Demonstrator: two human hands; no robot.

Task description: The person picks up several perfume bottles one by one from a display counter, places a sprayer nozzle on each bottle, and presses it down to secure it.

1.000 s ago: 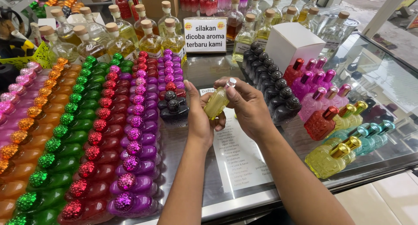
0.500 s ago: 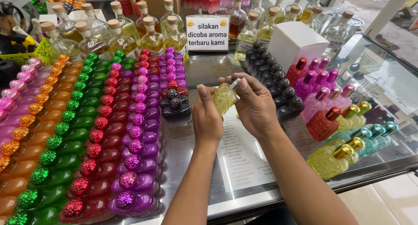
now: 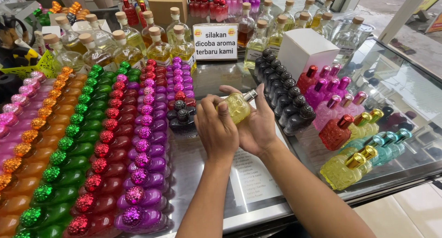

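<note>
Glass forms the counter (image 3: 216, 77) over which both hands are held, at a stall crowded with small bottles. A small yellow bottle (image 3: 238, 107) with a silver neck is cradled in the right hand (image 3: 258, 127), whose palm is turned up and whose fingers are curled loosely behind and under the bottle, the thumb extended above it. The left hand (image 3: 215, 130) is set just beside it, knuckles up, with the fingers bent closed against the left side of the bottle; whether the bottle is pinched or only touched there cannot be told. Both forearms are brought up from the lower edge of the view and meet at the bottle, which is tilted with its neck pointing up and away to the right.

Just left of the left hand, two dark round-capped bottles (image 3: 178, 114) are seen, and beyond them long rows of purple bottles (image 3: 140, 173), red bottles (image 3: 108, 148) and green bottles (image 3: 64, 166). Right of the right hand stands a row of black bottles (image 3: 287, 97). Under the wrists a printed sheet (image 3: 251, 173) is laid on the counter. Farther ahead of the hands a white sign (image 3: 215, 41) is propped up.
</note>
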